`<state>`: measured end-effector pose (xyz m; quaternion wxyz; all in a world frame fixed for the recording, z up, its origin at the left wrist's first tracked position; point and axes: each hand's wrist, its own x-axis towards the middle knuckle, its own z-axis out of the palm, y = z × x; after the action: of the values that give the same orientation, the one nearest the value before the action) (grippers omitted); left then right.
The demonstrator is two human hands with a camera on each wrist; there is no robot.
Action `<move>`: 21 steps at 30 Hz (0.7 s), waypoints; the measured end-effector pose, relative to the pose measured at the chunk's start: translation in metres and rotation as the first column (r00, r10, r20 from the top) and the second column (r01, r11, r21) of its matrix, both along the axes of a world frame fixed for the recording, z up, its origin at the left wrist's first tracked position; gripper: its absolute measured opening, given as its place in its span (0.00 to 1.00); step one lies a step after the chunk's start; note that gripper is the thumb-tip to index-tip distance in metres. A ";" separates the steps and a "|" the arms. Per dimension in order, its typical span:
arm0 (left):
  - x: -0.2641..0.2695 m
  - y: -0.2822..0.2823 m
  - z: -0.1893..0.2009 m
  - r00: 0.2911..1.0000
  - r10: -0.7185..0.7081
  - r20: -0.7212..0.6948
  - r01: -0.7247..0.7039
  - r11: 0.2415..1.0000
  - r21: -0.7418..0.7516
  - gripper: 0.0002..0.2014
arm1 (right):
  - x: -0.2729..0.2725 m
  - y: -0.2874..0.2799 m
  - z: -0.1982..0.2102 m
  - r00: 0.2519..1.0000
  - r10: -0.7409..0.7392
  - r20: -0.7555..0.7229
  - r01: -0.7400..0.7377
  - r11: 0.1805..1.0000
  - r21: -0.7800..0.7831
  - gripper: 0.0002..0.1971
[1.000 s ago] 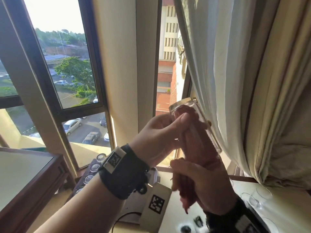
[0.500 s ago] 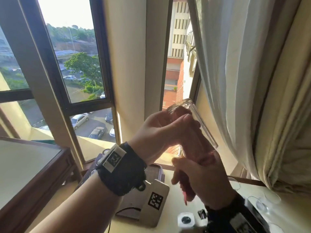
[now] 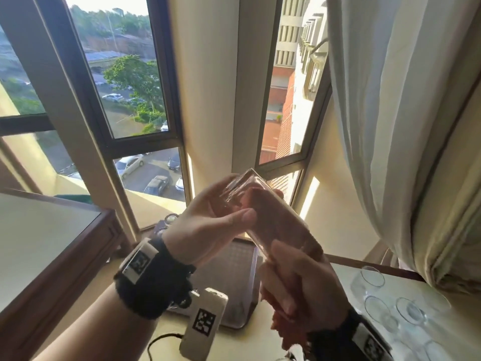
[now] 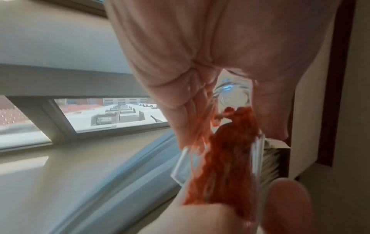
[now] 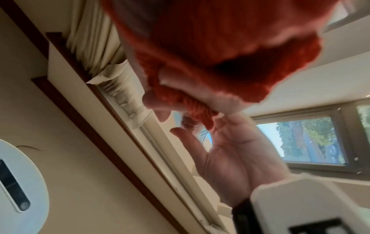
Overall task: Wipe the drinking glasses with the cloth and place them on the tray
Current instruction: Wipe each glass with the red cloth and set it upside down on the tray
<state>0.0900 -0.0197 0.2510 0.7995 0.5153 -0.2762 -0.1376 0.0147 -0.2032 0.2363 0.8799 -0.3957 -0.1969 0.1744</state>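
1. The left hand [image 3: 208, 225] holds a clear glass [image 3: 273, 217] up in the air, in front of the window [image 3: 135, 100]. Its thumb and fingers curl round the top part of the glass.
2. The glass is tilted, with its thick bottom pointing up and away.
3. A red cloth [image 3: 281, 319] is stuffed inside the glass and hangs out at the low end.
4. The right hand [image 3: 299, 280] is wrapped round the low end of the glass and grips the red cloth there.
5. A dark tray [image 3: 234, 261] lies on the pale surface [image 3: 255, 342], below the two hands.
6. More clear glasses [image 3: 411, 311] stand on the surface to the right, near the curtain [image 3: 390, 126].
7. Some small round things sit at the far end of the tray, but they are too blurry to tell.
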 end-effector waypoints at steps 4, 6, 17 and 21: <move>0.009 0.029 -0.017 0.985 0.154 -0.082 -0.151 0.988 0.038 0.46 | 0.000 -0.014 -0.014 0.985 -0.169 -0.038 0.138 0.899 -0.415 0.21; 0.013 0.047 -0.024 0.954 0.270 -0.131 -0.264 0.963 0.063 0.47 | -0.002 -0.018 -0.022 0.958 -0.271 0.096 0.272 0.749 -0.605 0.12; 0.053 0.035 -0.147 0.818 0.536 0.209 -0.518 0.526 0.675 0.31 | 0.023 -0.047 -0.098 0.665 0.063 0.744 0.746 -0.033 -0.665 0.28; 0.094 0.010 -0.196 0.811 0.510 0.287 -0.485 0.312 0.817 0.30 | 0.025 -0.060 -0.103 0.748 0.035 0.663 0.645 0.195 -0.739 0.22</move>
<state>0.1837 -0.0096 0.0550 0.4358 0.8999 0.0135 -0.0102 0.0392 -0.2634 0.1329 0.3767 -0.9020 -0.2036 -0.0562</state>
